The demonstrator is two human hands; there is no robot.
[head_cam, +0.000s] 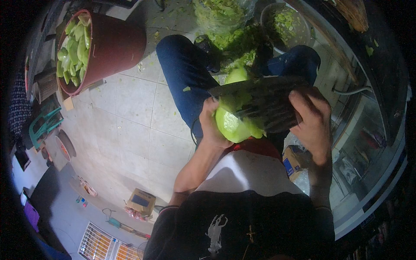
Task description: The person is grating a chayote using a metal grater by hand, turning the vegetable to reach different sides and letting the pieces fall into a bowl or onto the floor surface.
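My left hand [208, 125] grips a large, peeled, pale green fruit [231, 125] in front of my lap. In my right hand [312, 122] is a broad, dark-bladed cleaver [271, 105], its handle hidden by my fingers. The blade lies across the fruit and covers its middle; the upper end shows beyond the far edge. Whether the edge is cutting into the flesh I cannot tell. Between my feet lies a heap of green shreds [234, 42], with a clear plastic bag of shreds [224, 14] behind it.
To the left a red plastic bucket [115, 48] holds several green pieces [74, 53]. A round bowl [267, 24] with green bits stands by my right foot. Cardboard boxes [141, 201] sit near the wall and at my right side [294, 162]. Scraps dot the tiled floor [133, 97].
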